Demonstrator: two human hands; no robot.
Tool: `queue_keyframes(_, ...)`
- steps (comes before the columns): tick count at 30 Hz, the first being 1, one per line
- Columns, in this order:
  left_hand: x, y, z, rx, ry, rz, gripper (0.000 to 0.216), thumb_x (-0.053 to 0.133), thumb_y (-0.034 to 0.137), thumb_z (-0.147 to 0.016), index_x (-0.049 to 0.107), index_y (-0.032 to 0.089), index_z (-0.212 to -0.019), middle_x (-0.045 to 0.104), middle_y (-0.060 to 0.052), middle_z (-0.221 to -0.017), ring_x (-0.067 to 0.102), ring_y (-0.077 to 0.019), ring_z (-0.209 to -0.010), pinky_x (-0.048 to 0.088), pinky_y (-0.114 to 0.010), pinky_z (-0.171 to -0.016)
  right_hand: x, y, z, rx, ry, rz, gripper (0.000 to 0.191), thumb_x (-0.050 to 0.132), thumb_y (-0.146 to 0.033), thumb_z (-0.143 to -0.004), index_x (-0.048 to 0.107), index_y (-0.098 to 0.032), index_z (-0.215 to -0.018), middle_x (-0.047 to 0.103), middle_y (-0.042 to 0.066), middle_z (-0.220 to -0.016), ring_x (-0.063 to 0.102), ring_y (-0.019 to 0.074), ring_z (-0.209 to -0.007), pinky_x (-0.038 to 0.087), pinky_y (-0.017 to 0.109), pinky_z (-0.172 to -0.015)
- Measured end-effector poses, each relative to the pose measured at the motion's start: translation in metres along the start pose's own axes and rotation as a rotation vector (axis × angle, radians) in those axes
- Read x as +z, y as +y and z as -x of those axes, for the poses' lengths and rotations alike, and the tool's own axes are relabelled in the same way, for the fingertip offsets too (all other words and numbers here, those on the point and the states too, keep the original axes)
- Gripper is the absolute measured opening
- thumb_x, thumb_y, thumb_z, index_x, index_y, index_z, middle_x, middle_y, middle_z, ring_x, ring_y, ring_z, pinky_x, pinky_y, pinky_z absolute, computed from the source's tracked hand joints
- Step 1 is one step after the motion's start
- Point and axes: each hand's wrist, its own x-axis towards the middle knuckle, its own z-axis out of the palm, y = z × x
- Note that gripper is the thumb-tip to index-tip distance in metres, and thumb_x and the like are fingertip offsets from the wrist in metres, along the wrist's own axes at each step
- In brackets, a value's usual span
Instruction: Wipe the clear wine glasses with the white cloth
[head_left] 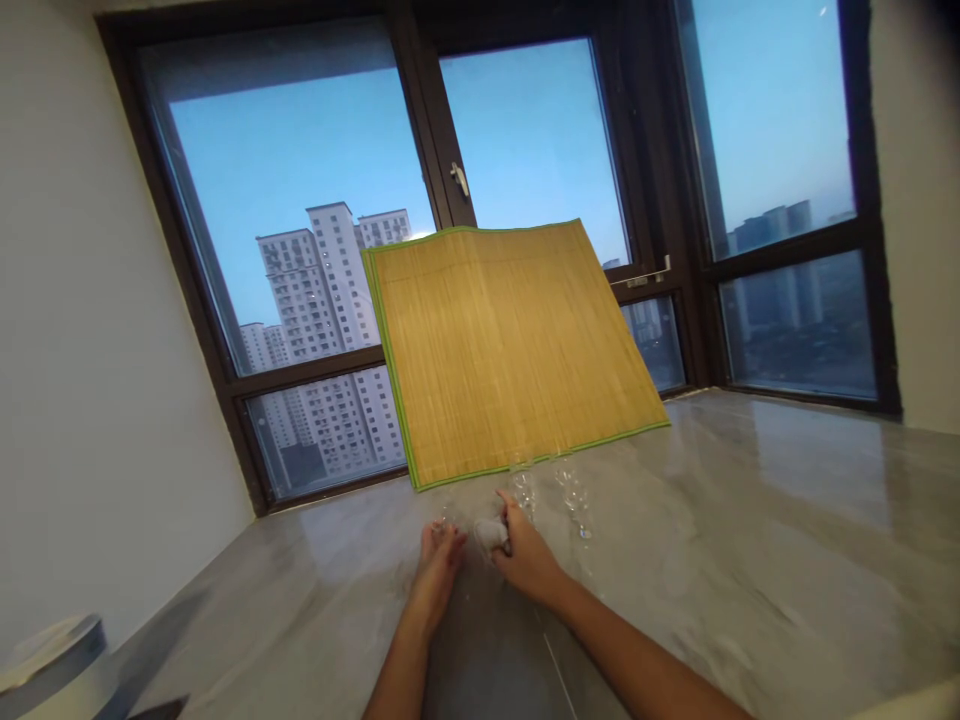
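Note:
Low in the middle of the view, my left hand (441,555) closes its fingers around a clear, see-through piece (448,513) that looks like a drinking glass. Beside it, my right hand (523,548) grips a small white thing (489,535), rounded and cloth-like; its exact kind is too blurred to make out. Just beyond my right hand stands a clear glass (525,492), partly hidden by the fingers. Another clear patterned glass (575,500) is on the counter to its right.
A yellow bamboo mat (502,350) with green edging leans upright against the dark-framed window (420,130) behind the glasses. Grey marbled counter (735,540) spreads around my arms. A round white container with a grey rim (56,660) stands at the lower left.

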Motion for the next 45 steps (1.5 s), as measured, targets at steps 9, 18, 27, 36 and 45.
queue_keyframes(9, -0.007, 0.004, 0.005, 0.497, 0.093, -0.724, 0.049, 0.078, 0.031, -0.064, 0.062, 0.021, -0.109, 0.059, -0.005, -0.095, 0.055, -0.0256, -0.093, 0.040, -0.040, -0.093, -0.002, -0.014, -0.002, -0.080, 0.067, -0.113, 0.071, 0.057, -0.014, -0.075, 0.032, -0.020, -0.142, 0.061, 0.006, -0.109, 0.060, 0.0212, -0.098, 0.048, 0.036, -0.091)
queue_keyframes(18, 0.006, 0.007, 0.017, 0.421, -0.162, -0.685, 0.050, 0.076, 0.009, -0.057, 0.068, 0.027, -0.103, 0.059, -0.007, -0.104, 0.051, -0.0308, -0.106, 0.026, -0.051, -0.110, -0.004, -0.006, -0.007, -0.059, 0.229, -0.053, 0.055, 0.051, -0.021, -0.083, 0.038, -0.020, -0.136, 0.059, 0.010, -0.116, 0.059, 0.0249, -0.108, 0.048, 0.039, -0.095)
queue_keyframes(27, 0.012, 0.010, 0.019, 0.417, -0.107, -0.559, 0.046, 0.078, 0.013, -0.059, 0.067, 0.024, -0.103, 0.060, -0.008, -0.107, 0.050, -0.0315, -0.112, 0.025, -0.049, -0.111, -0.008, 0.000, -0.010, -0.019, 0.328, 0.136, 0.051, 0.046, -0.015, -0.083, 0.045, -0.019, -0.134, 0.059, 0.013, -0.126, 0.056, 0.0275, -0.118, 0.045, 0.045, -0.101)
queue_keyframes(36, 0.010, 0.014, 0.019, 0.436, -0.071, -0.646, 0.050, 0.079, 0.017, -0.060, 0.067, 0.025, -0.107, 0.060, -0.007, -0.106, 0.053, -0.0292, -0.105, 0.030, -0.047, -0.108, -0.003, 0.003, -0.007, -0.022, 0.181, 0.093, 0.055, 0.047, -0.007, -0.078, 0.048, -0.019, -0.132, 0.060, 0.012, -0.130, 0.057, 0.0252, -0.121, 0.043, 0.041, -0.104)
queue_keyframes(45, 0.007, 0.010, 0.016, 0.391, -0.055, -0.690, 0.055, 0.082, 0.027, -0.062, 0.066, 0.028, -0.115, 0.059, -0.006, -0.099, 0.052, -0.0299, -0.105, 0.031, -0.047, -0.108, -0.004, -0.008, -0.001, -0.024, 0.143, 0.028, 0.062, 0.055, -0.017, -0.078, 0.041, -0.019, -0.139, 0.057, 0.012, -0.132, 0.055, 0.0264, -0.122, 0.043, 0.045, -0.105)
